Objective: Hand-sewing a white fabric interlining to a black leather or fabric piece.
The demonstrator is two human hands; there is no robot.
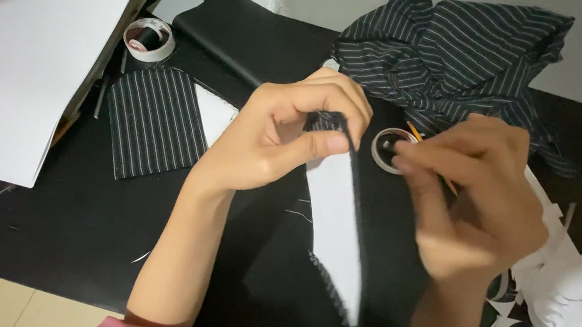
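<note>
My left hand (295, 137) pinches the top of a piece of dark striped fabric backed with white paper (339, 226), which hangs down over the black table (64, 221). My right hand (475, 204) is just to the right of it, blurred, with fingers curled around a thin pencil-like stick (414, 132) whose orange tip pokes out above the fingers. A small roll of tape (385, 149) lies on the table between the two hands, partly hidden by my right fingers.
A large white sheet (12, 57) lies at the left. Beside it are a bigger tape roll (149, 38), a striped fabric rectangle (153, 122) and a black folded cloth (256, 37). Bunched striped fabric (464, 55) sits at the back, white paper scraps (567, 285) at right.
</note>
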